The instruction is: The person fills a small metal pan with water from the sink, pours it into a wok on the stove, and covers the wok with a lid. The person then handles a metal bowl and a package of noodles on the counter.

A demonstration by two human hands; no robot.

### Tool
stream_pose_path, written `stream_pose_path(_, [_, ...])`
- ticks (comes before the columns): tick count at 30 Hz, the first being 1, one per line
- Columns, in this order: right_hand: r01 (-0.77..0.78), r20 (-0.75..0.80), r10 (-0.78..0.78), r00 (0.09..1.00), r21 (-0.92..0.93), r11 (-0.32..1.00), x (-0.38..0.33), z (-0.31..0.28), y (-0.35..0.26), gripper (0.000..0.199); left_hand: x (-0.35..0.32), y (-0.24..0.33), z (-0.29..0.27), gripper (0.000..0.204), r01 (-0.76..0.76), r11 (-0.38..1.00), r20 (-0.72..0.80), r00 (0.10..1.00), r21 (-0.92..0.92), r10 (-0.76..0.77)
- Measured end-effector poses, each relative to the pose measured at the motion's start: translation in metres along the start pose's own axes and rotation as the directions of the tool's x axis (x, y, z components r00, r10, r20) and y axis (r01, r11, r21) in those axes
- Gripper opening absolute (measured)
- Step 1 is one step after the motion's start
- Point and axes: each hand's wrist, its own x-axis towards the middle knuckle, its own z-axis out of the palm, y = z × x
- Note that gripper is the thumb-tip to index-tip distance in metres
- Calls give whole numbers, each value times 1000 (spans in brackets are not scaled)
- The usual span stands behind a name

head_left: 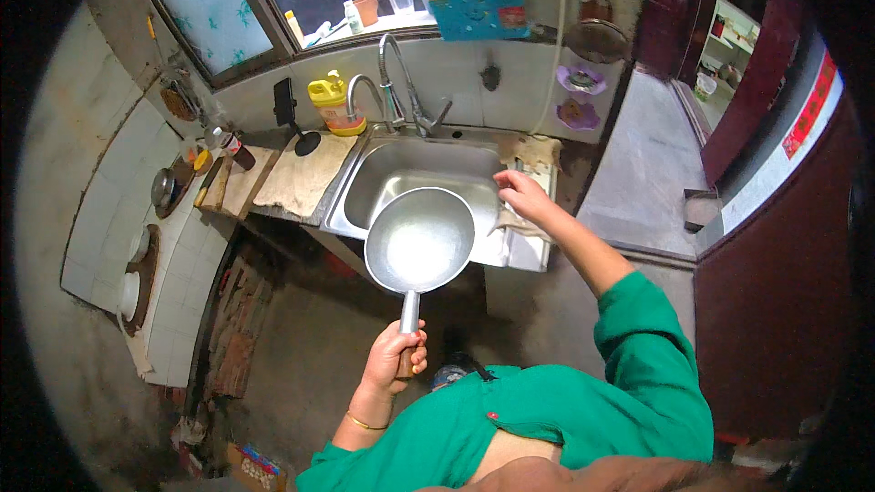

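Here left grip (396, 355) clamped on pan handle (409, 312) — right grip (521, 193) pinching cloth (529, 219) by sink (365, 184).

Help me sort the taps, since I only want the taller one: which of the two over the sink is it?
The right faucet, a tall thin gooseneck arching over the sink. The left faucet beside the yellow jug is shorter.
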Motion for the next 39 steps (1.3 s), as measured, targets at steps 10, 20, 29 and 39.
stream_pose_path(10, [-9, -34, -20, 999, -690, 724, 306, 110, 38, 52, 180, 178, -77, 30, 168, 981, 28, 985, 100, -172])
stream_pose_path(20, [178, 215, 8, 977, -828, 532, 386, 130, 95, 41, 261, 235, -109, 30, 188, 961, 112, 971, 205, -214])
stream_pose_path(29, [-66, -105, 16, 994, -494, 867, 345, 120, 68, 45, 265, 243, -113, 30, 221, 944, 98, 963, 244, -250])
stream_pose_path(39, [46, -131, -2, 991, 330, 943, 318, 169, -65, 47, 268, 233, -115, 32, 231, 948, 86, 963, 221, -255])
